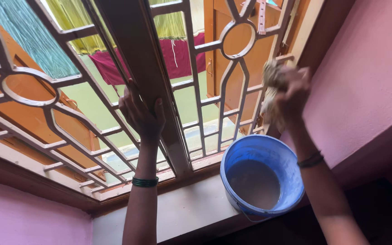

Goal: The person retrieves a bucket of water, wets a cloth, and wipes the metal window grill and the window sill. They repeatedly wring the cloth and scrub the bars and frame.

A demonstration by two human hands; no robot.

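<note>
My left hand (140,113) grips the brown centre post (137,54) of the window, fingers wrapped round it, a green bangle on the wrist. My right hand (293,93) is raised at the right side of the window and is closed on a pale, crumpled wet cloth (272,77) pressed against the white metal grille (214,45). Directly below that hand a blue plastic bucket (291,154) with murky water stands on the sill. A dark bangle circles my right wrist.
The grille has rings and diagonal bars. Brown wooden shutters (28,118) stand open beyond it. Outside, maroon, yellow and teal cloths (178,54) hang on a line. Pink walls (368,77) flank the window, and the pale sill (191,213) runs beneath it.
</note>
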